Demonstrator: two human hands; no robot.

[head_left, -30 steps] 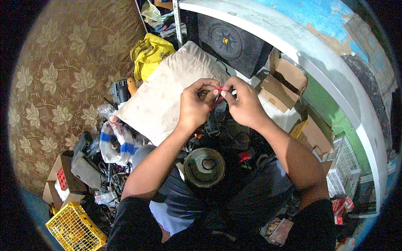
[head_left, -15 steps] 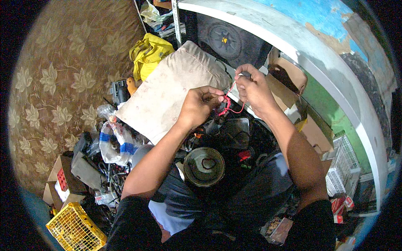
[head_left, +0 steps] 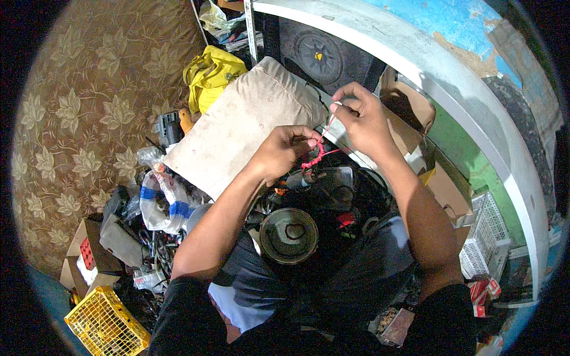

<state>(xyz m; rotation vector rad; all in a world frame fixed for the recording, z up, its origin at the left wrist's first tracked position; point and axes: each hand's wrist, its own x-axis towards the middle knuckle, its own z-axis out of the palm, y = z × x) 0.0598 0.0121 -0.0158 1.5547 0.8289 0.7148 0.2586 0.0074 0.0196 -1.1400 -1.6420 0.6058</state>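
Observation:
My left hand (head_left: 282,148) pinches a red cord (head_left: 314,160) between thumb and fingertips. Part of the cord is curled into a knotted-looking loop just under those fingers. A thin strand runs from there up to my right hand (head_left: 363,120), whose thumb and index finger are closed on it while the other fingers are curled. Another bit of strand stretches to the right of the loop. Below the hands, between my legs, sits a round metal bowl (head_left: 311,244) with a dark ring-shaped thing (head_left: 294,231) inside.
A stained beige cushion (head_left: 231,127) lies beyond my left hand, beside a yellow bag (head_left: 211,77). A speaker (head_left: 320,56) stands at the back. Dark clutter and tools crowd the floor at left, with a yellow crate (head_left: 107,323). Cardboard boxes (head_left: 442,184) and a white basket (head_left: 484,237) are at right.
The knotted part of the cord has swung lower and left below my left hand. The wide loop between the hands has narrowed, and my right fingers have shifted on the strand.

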